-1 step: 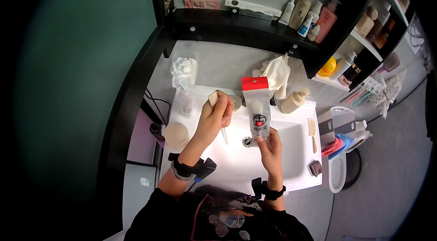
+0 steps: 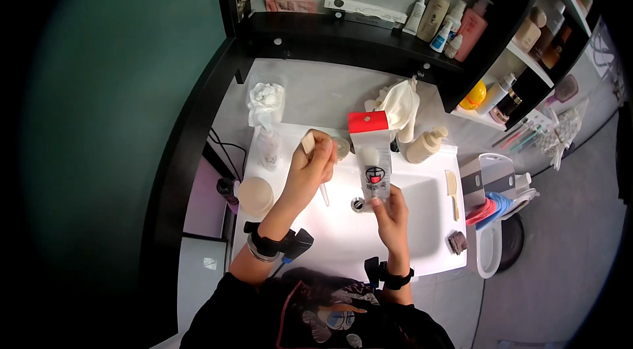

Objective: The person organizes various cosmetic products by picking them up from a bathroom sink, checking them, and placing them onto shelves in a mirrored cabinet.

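Note:
My left hand (image 2: pixel 308 170) is closed around a pale, flat-ended brush (image 2: pixel 308 143). Its broad end shows above the fingers, and a slim white handle points down from under the hand toward the basin. Over the white sink (image 2: pixel 422 217), my right hand (image 2: pixel 391 214) pinches the lower end of a clear packet (image 2: pixel 379 151) with a red top strip and a dark and red print. A white, rounded, fluffy-looking piece shows inside the packet. The two hands are apart, left of and right of the drain (image 2: pixel 357 204).
A cream pump bottle (image 2: pixel 425 146) and white cloth (image 2: pixel 399 108) stand behind the right hand. A round beige container (image 2: pixel 255 197) sits at left. A comb (image 2: pixel 452 194) lies on the right rim. Bottles fill the dark shelf (image 2: pixel 310 29), and a glass door (image 2: pixel 125 118) is at left.

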`<state>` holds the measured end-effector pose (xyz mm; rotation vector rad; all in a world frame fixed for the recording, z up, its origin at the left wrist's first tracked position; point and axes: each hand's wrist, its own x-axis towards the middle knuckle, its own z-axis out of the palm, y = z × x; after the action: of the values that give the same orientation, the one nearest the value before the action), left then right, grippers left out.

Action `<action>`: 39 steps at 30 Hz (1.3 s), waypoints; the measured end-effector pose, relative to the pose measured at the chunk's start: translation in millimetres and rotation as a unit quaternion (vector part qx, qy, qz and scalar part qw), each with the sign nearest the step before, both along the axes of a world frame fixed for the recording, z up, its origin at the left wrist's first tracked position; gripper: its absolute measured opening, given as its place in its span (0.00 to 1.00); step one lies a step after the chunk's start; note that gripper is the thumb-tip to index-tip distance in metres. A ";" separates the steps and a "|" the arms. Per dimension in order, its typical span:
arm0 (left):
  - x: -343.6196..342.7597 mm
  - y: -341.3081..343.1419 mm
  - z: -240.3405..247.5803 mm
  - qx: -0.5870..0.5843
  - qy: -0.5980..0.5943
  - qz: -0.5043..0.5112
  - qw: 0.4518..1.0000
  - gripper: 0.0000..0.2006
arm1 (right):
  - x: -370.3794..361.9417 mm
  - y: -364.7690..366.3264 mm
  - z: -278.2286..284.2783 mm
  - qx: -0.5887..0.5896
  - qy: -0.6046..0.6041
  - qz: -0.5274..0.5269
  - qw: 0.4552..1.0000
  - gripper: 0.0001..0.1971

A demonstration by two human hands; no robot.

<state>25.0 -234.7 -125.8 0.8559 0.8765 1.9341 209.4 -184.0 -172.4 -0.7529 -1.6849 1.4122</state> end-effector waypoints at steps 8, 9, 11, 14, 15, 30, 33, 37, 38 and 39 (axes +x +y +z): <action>-2.0 -0.8 -0.5 -0.068 0.044 0.090 0.993 0.09 | 2.7 -8.4 7.7 -0.013 -0.025 0.065 0.997 0.19; -1.1 -0.9 -1.4 -0.053 0.002 0.106 0.993 0.09 | 3.3 -7.4 6.4 0.013 -0.024 0.059 0.998 0.19; -3.3 -7.1 -3.2 -0.014 -0.034 0.107 0.994 0.08 | 3.9 -3.5 9.1 0.061 -0.023 0.051 0.997 0.18; -8.1 -13.7 -16.3 0.043 -0.034 0.064 0.996 0.13 | 6.8 -3.4 12.2 0.064 -0.046 -0.015 0.997 0.13; -7.4 -16.0 -15.7 0.021 0.019 0.090 0.996 0.17 | 6.0 -3.3 10.8 0.064 -0.020 -0.033 0.997 0.11; 5.6 -43.7 -27.6 0.024 0.069 0.099 0.992 0.17 | 15.9 -2.2 14.5 0.088 0.249 0.004 0.964 0.16; 7.3 -43.3 -27.9 0.014 0.145 0.130 0.981 0.17 | 9.8 -7.2 24.4 0.092 0.228 -0.052 0.968 0.16; 4.9 -43.0 -31.3 -0.002 0.186 0.116 0.976 0.19 | 12.7 -7.5 15.6 0.051 0.187 -0.092 0.977 0.15; 7.1 -43.0 -28.4 -0.007 0.161 0.117 0.980 0.18 | 13.9 -7.2 14.9 0.042 0.182 -0.087 0.979 0.15; 11.6 -42.9 -22.9 -0.013 0.136 0.119 0.984 0.17 | 15.2 -6.6 14.0 0.033 0.176 -0.082 0.980 0.14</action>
<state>36.5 -277.6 -148.7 1.0572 1.2085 2.0324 224.6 -190.7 -158.3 -0.5519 -1.3571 1.2829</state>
